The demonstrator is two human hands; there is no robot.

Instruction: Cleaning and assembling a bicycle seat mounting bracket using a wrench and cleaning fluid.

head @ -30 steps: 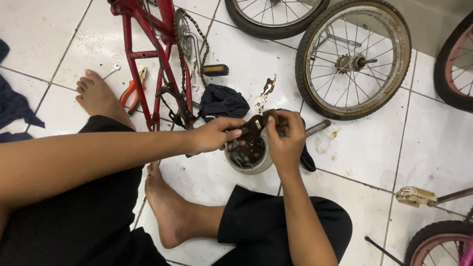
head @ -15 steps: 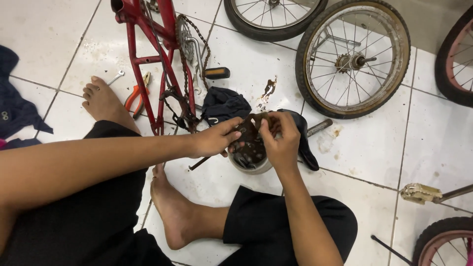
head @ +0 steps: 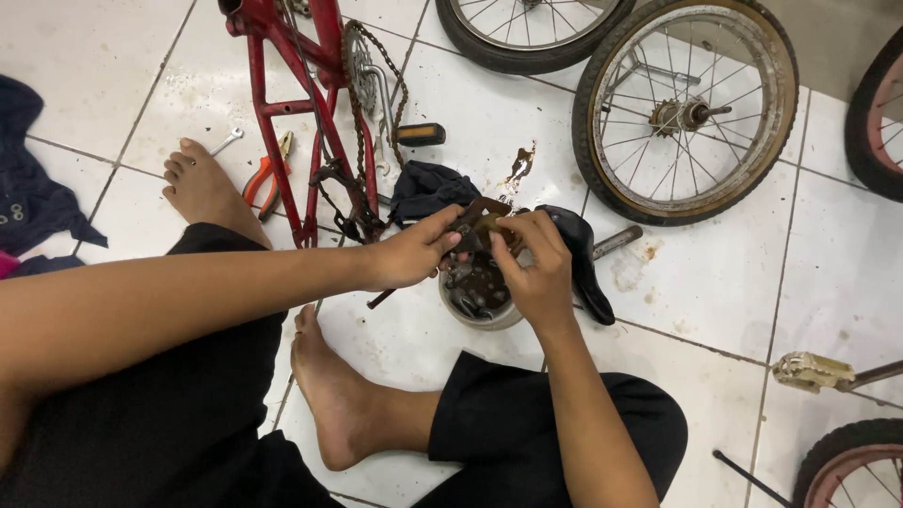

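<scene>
Cloth (head: 33, 202), dark blue, lies bunched at the left edge of the frame on the tiled floor (head: 113, 66). Right of it, at upper left, a small wrench (head: 226, 142) and orange-handled pliers (head: 266, 169) sit beside one bare foot (head: 202, 188); a second foot (head: 324, 395) rests lower centre.

Next comes the red frame (head: 301, 122), with its chainring (head: 357, 61), chain (head: 400, 89) and one black pedal (head: 419, 134), then a dark rag (head: 428, 188) just beside it.

At centre, the left hand (head: 409, 254) pinches one end of a rusty, greasy metal part (head: 475, 221), thumb on top. The right hand (head: 536, 268) is curled around the other end, fingers pressing down. The part is held right above a pale bowl (head: 480, 306) of small dark pieces. It looks stiff and fairly heavy for its size, and probably slippery with oil, so a firm pinch on its edges would serve best.

A black saddle (head: 583, 254) lies just right of the hands, with a metal rod (head: 616, 242) beside it.

Counted: two hands, two feet, one frame and one bowl. Five wheels show, two in full or nearly so (head: 687, 103) and three cut by the right edge. A worn pale pedal (head: 814, 372) sits at lower right.
</scene>
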